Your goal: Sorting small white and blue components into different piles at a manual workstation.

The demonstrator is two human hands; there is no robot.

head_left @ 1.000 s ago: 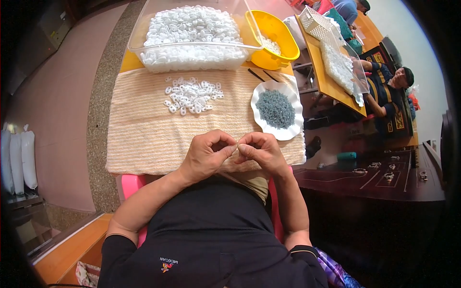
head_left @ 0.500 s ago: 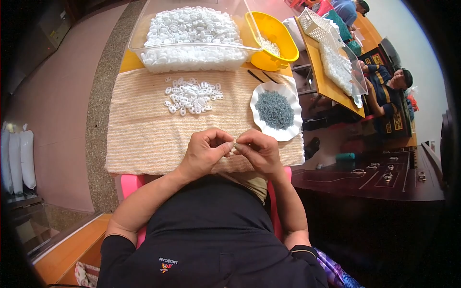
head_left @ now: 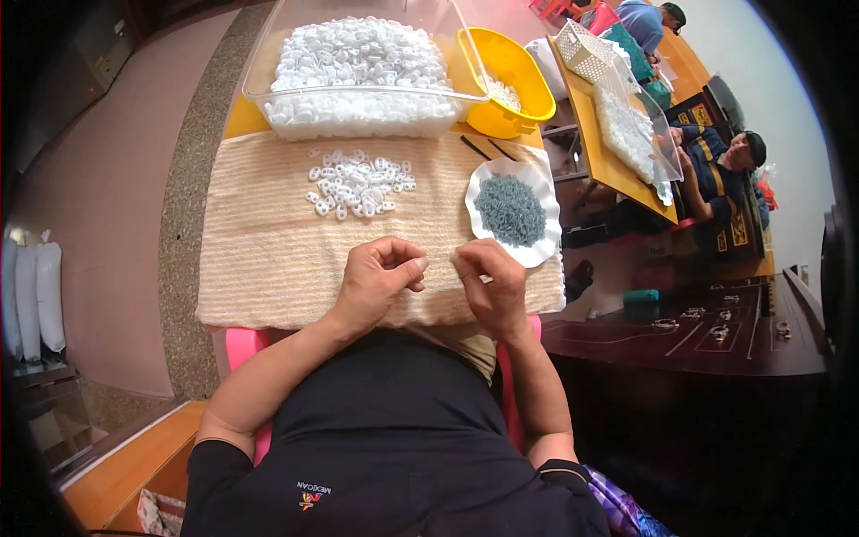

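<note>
My left hand [head_left: 380, 279] is above the near part of a striped beige cloth [head_left: 259, 259], its thumb and index finger pinched together. Whatever might be between those fingertips is too small to make out. A short gap away, my right hand [head_left: 492, 285] hovers just in front of a white wavy-rimmed plate [head_left: 540, 253], its fingers curled close to the thumb; anything in them is hidden. On the plate lies a heap of small grey-blue pieces [head_left: 510, 208]. Beyond my left hand, small white oval pieces with two holes [head_left: 358, 185] lie in a loose pile.
A clear plastic bin [head_left: 268, 95] full of white pieces stands at the far edge, beside a yellow tub [head_left: 541, 94]. Two thin black sticks [head_left: 475, 148] lie behind the plate. To the right, people sit at another table [head_left: 640, 201]; a dark table [head_left: 617, 336] stands nearer.
My hands, fingertips together before, have come apart. The right hand has shifted right toward the plate; the left has drawn slightly left.
</note>
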